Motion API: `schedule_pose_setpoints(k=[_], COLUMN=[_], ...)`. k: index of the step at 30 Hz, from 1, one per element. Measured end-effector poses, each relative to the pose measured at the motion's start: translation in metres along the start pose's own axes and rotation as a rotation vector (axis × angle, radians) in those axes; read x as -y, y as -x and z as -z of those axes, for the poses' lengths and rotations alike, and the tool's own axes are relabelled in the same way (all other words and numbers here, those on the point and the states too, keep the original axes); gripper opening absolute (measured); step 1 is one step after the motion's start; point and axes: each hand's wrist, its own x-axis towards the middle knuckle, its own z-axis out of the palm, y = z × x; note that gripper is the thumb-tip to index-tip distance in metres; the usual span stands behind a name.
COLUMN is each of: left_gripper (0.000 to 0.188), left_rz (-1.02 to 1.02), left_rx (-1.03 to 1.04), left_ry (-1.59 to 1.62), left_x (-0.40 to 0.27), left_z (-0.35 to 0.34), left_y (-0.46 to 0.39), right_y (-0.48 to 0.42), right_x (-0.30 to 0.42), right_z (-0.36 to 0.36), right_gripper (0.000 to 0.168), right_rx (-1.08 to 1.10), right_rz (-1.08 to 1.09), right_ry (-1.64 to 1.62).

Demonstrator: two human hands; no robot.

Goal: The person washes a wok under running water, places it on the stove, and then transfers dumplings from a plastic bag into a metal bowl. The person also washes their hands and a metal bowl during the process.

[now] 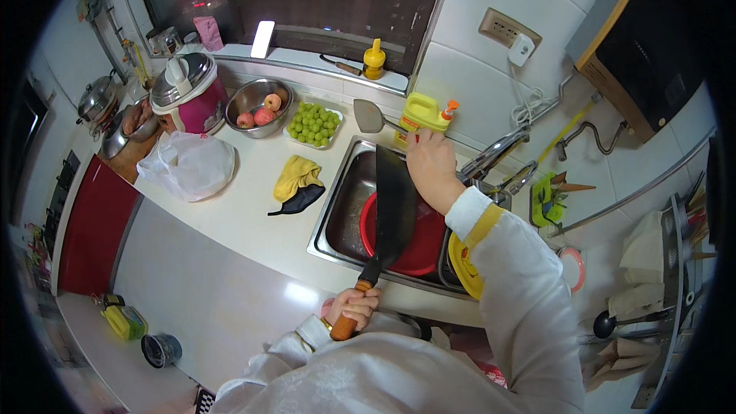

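My left hand [357, 306] grips the wooden handle of a black wok [397, 207]. The wok is tilted steeply over the stainless steel sink [345, 224]. Below it, a red plastic basin [424, 244] sits in the sink, partly hidden by the wok. My right hand [432, 168] is closed around the handle of a spatula [369, 117], whose flat grey blade points left past the wok's far edge. Whether that hand also touches the wok, I cannot tell. A yellow-green detergent bottle [415, 108] with an orange pump stands just behind my right hand.
Right of my hand is a chrome faucet [494, 152]. Left of the sink lie a yellow and black cloth [297, 179], green grapes [314, 125], a steel bowl [253, 126] with apples, and a white plastic bag [190, 167]. A yellow item [464, 264] is at the sink's right side.
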Motion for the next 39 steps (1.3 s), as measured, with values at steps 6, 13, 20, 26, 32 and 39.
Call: schedule_pose_setpoints(k=[6,13,20,26,32,39], left_gripper=[0.015,0.016,0.012,0.014,0.019,0.02], left_rz=[0.057,0.011,-0.057,-0.14,-0.057,-0.028], left_rx=[-0.007,-0.038,-0.356,-0.665,-0.868,-1.066], left_ry=[0.056,-0.006,-0.255,-0.597,-0.979,-1.347], left_x=[0.014,0.019,0.004,0.004,0.018,0.029], left_z=[-0.016,-0.033,-0.049,-0.046,-0.033,-0.042], left_y=[0.012,0.027,0.036,0.035,0.01,-0.005], right_y=[0.019,0.077,0.177,0.194,0.184,0.172], right_x=[-0.011,0.017,0.06,0.011,-0.104,-0.102], right_z=[-0.044,-0.041,-0.132,-0.169,-0.283,-0.324], right_gripper=[0.017,0.017,0.024,0.03,0.047,0.017], right_rx=[0.237,0.532,0.873,0.64,-0.14,-0.095], right_rz=[-0.153,-0.237,-0.357,-0.557,-1.254,-1.228], right_ry=[-0.03,-0.261,-0.675,-1.0,-0.918,-1.569])
